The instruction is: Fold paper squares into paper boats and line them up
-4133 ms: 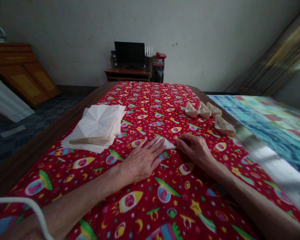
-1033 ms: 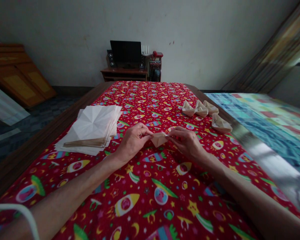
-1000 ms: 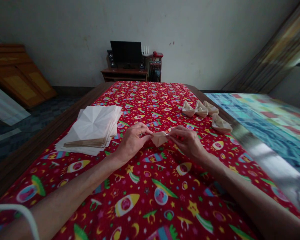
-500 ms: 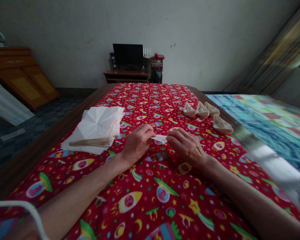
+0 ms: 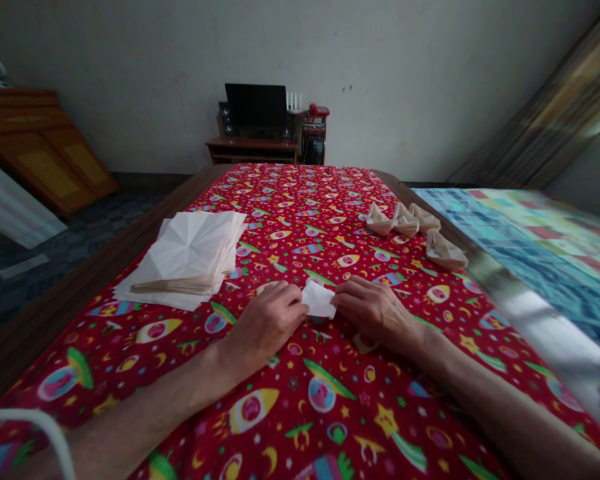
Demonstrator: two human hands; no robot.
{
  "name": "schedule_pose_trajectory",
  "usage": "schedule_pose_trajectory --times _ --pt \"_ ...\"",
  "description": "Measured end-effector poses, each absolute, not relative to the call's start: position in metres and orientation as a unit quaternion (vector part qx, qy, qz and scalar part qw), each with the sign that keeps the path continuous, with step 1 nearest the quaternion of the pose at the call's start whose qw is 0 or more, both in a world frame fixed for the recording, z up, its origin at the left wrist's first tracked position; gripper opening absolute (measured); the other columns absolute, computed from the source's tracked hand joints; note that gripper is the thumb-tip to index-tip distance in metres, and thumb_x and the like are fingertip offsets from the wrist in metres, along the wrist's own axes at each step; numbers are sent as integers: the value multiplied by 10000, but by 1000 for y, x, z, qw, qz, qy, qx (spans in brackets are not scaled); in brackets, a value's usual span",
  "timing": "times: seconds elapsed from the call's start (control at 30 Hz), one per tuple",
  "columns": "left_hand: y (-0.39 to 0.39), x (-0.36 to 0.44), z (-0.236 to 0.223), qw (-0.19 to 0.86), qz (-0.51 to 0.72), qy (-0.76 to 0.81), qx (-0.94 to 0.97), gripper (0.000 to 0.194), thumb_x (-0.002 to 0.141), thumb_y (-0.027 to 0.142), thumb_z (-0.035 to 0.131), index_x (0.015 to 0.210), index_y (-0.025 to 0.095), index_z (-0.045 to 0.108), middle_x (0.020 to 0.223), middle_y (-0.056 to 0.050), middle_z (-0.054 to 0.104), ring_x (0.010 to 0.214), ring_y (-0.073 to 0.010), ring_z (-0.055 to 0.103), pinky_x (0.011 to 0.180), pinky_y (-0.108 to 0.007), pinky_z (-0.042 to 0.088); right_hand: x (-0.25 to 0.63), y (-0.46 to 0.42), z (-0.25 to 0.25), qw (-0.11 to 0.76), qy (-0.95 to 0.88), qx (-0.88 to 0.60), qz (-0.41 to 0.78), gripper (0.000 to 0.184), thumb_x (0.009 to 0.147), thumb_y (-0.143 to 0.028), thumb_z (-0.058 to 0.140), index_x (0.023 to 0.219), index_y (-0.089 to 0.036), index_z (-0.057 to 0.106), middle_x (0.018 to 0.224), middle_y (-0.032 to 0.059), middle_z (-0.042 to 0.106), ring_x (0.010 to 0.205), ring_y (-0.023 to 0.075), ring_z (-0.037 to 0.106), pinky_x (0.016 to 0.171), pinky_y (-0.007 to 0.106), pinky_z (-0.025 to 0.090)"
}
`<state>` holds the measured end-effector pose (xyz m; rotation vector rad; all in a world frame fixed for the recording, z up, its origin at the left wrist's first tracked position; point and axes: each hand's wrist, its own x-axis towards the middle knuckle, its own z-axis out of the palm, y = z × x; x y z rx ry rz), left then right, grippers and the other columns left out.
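The tabletop (image 5: 153, 223) carries a red patterned cloth (image 5: 290, 227). Above it, the left hand (image 5: 275, 320) and right hand (image 5: 373, 310) pinch opposite sides of the paper (image 5: 319, 300). The paper, positioned between them, is small, white, roughly four-sided, with uneven edges.

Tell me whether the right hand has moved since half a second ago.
Yes. Judged against the four folded paper pieces on the right, the right hand has moved nearer the wearer, widening the gap to them.
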<state>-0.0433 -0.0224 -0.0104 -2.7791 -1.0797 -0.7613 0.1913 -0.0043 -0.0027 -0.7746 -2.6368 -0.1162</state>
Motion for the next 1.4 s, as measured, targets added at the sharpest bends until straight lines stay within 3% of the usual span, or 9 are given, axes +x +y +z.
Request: schedule_pose_trajectory --times 0.13,0.23,0.4,0.53,0.7,0.83,0.93,1.17,1.4 --pt "-18 -43 -21 -88 -322 -386 -860 86 854 139 589 817 167 662 785 -21 599 771 -149 570 706 -259 460 192 3 -10 251 -919 -300 48 236 948 -254 441 875 -170 649 840 67 631 754 144 561 644 242 437" --pt "-15 -42 -22 -118 -334 -419 -836 105 834 163 624 732 152 646 733 -16 602 721 -141 574 677 -250 450 190 8 -14 266 -893 -339 128 245 949 -275 439 881 -165 648 824 56 627 711 127 564 633 227 429" --pt "-12 -40 -17 -97 -280 -489 -820 152 866 236 583 739 162 621 737 -11 610 690 -138 572 640 -246 416 180 6 -13 251 -861 -426 121 252 928 -277 463 772 -156 620 713 34 602 609 121 521 564 229 363" --pt "-12 -38 -16 -49 -237 -520 -819 171 861 284 581 727 177 588 731 1 596 655 -138 555 592 -247 383 173 1 -9 246 -830 -485 122 131 884 -246 524 856 -158 616 722 23 625 605 125 538 557 224 349" --pt "-14 -39 -16 -55 -240 -518 -819 91 844 272 603 826 193 562 751 17 598 661 -137 570 585 -237 416 170 0 -6 237 -828 -493 124 124 870 -237 539 836 -152 622 716 29 631 598 125 543 554 223 345" --pt "-15 -40 -16 -52 -260 -493 -829 316 859 243 585 1161 211 498 989 -27 619 867 -174 611 750 -284 507 169 2 -6 228 -830 -495 116 119 865 -230 546 833 -151 630 703 27 629 583 122 536 549 220 339" --pt "-14 -40 -16 -4 -268 -451 -851 479 894 245 529 1347 229 375 1232 -76 535 1107 -215 536 940 -364 475 169 2 -7 226 -835 -490 107 115 865 -229 545 830 -155 626 709 27 630 587 120 531 553 218 337" --pt "-13 -41 -15 30 -146 -326 -934 530 908 73 339 1412 237 336 1470 1 378 1414 -245 171 1120 -466 269 170 5 -13 206 -843 -495 36 134 867 -250 530 784 -164 591 702 26 611 587 125 495 550 226 306" --pt "-19 -44 -11 -11 -100 -350 -931 455 975 307 333 1416 194 335 1475 -37 367 1409 -211 210 1139 -455 203 160 5 -10 146 -837 -526 -37 202 913 -323 475 811 -181 576 720 36 623 622 147 532 536 256 248"
